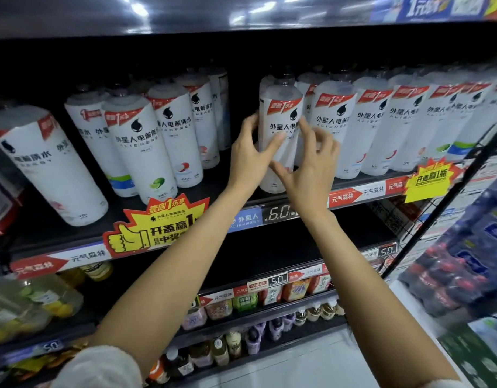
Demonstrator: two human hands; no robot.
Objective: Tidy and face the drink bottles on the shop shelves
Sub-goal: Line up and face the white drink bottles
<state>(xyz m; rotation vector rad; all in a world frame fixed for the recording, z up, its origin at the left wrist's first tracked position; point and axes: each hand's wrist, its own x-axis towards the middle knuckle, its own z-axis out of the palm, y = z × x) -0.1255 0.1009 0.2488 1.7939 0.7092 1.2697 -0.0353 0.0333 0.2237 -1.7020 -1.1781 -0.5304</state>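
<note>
Bottles of white-labelled electrolyte drink fill the top shelf (185,236), and the one I am working on, the centre bottle (279,113), stands upright at the front edge, at about twelve o'clock from my forearms. My left hand (250,161) wraps its left flank, thumb and fingers spread around the label, so that grip is clamped lightly on the bottle rather than squeezing it. My right hand (309,169) comes in from five o'clock; its fingers are apart, fingertips touching the front and right side of the label, more steadying than gripping. I judge I hold it from both sides so I can turn it until the printed name faces out squarely, matching the tidy row (387,127) at two o'clock. At ten o'clock the left group (135,141) looks looser, several labels turned aside, with a gap between it and my bottle. Those probably need facing too.
</note>
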